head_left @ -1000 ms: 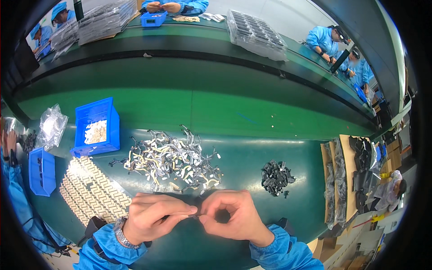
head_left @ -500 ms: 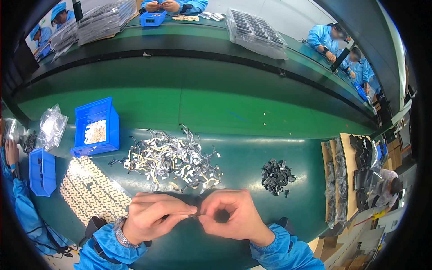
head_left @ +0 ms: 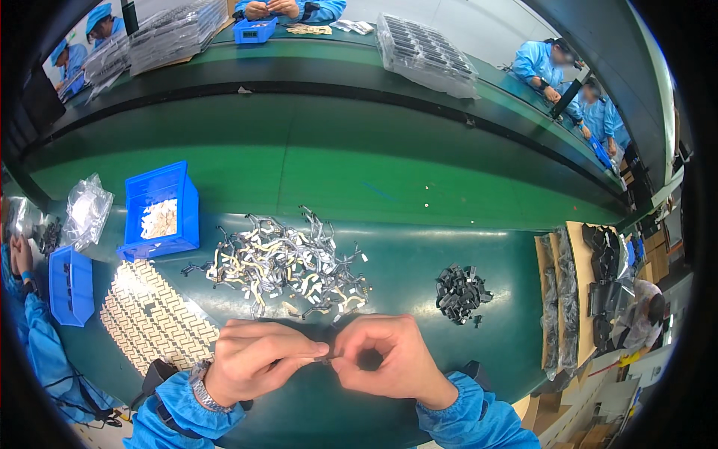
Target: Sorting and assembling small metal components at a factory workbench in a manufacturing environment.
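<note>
Blue-sleeved; pinching small dark part (head_left: 324,360) in fingertips of left hand (head_left: 256,355) and right hand (head_left: 394,358); keeping unchanged pose, hence judged mid-handling.

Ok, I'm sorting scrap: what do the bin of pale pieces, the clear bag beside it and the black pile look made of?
Bin: probably moulded plastic, smooth, semi-glossy; even blue, thin straight walls.
Bag: thin, glossy plastic film; see-through, creases catch light.
Black pile: perhaps hard plastic, satin; blocky pieces, but too small to be sure.
</note>
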Tool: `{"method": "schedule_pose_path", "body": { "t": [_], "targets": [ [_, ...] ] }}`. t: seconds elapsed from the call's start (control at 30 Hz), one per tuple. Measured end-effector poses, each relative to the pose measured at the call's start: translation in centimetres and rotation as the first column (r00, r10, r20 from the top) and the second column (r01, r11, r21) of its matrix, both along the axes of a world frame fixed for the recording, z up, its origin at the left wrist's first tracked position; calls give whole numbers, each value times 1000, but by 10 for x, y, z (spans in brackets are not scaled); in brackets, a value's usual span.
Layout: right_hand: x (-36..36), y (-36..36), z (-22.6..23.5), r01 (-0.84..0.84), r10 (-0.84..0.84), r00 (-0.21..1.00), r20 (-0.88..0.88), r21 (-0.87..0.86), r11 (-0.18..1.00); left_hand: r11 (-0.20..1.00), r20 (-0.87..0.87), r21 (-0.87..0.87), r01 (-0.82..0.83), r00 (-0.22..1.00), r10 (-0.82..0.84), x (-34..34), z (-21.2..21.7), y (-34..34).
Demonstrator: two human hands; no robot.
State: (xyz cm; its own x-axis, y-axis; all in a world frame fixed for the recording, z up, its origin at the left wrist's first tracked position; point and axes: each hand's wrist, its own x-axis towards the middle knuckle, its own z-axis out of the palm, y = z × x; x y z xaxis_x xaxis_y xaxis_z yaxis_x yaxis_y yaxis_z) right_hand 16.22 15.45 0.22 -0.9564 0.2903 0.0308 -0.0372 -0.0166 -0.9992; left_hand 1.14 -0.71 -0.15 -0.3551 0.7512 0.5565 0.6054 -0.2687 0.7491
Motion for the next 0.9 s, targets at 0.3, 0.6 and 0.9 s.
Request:
{"method": "schedule_pose_path", "body": {
  "t": [0.3, 0.6, 0.9],
  "targets": [
    [0, -1, 0, 2, -2, 1000, 20, -9, 1000, 1000, -31, 14, -1, 1000, 2, -1, 0, 1],
    [0, 0, -1, -3, 4, 1000, 18, -27, 1000, 999, -36, 32, -18, 999, 19, 0, -2, 0],
    [0, -1, -1, 0, 1, 1000, 24, -20, 1000, 999, -47, 30, -28, 998, 29, 0, -2, 0]
  ]
}}
